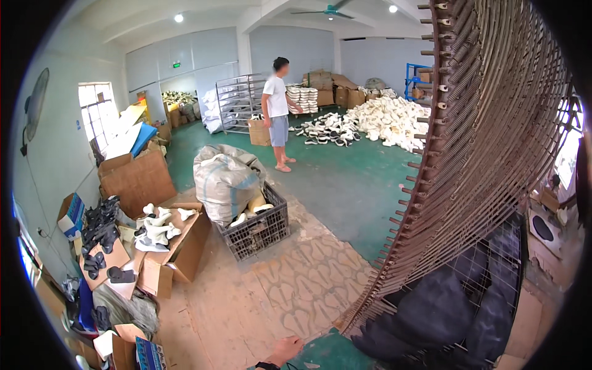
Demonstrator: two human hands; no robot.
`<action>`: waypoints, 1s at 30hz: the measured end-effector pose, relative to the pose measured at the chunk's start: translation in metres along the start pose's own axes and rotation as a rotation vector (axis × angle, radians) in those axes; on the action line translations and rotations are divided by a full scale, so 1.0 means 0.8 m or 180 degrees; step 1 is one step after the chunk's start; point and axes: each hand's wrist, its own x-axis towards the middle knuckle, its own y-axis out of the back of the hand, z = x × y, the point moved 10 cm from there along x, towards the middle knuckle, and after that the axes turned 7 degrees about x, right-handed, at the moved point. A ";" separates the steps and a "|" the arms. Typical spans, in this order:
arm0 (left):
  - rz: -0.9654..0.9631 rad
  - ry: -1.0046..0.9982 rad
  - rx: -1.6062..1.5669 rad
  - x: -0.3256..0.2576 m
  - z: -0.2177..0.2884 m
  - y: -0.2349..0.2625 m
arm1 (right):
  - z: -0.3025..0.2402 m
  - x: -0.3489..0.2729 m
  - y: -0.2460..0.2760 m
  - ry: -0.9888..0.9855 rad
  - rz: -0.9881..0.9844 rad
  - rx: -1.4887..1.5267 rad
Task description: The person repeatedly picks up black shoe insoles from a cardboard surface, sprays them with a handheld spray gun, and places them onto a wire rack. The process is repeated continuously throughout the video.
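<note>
Green surface (336, 353) lies just beside my left hand (287, 349), fingers loosely bent, grip I can't tell over this feed; black crate (262, 234) beyond presumably keeps the bulky grey sack (223, 185) upright.

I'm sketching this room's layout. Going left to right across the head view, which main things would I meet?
Wall fan → brown board → pale gray sack → hand with a dark wristband → heap of white pieces → rack of brown rods.
</note>
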 end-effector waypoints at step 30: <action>-0.0145 -0.1948 0.0207 0.030 0.344 -0.118 | 0.021 -0.105 0.077 -0.0534 0.0672 -0.0247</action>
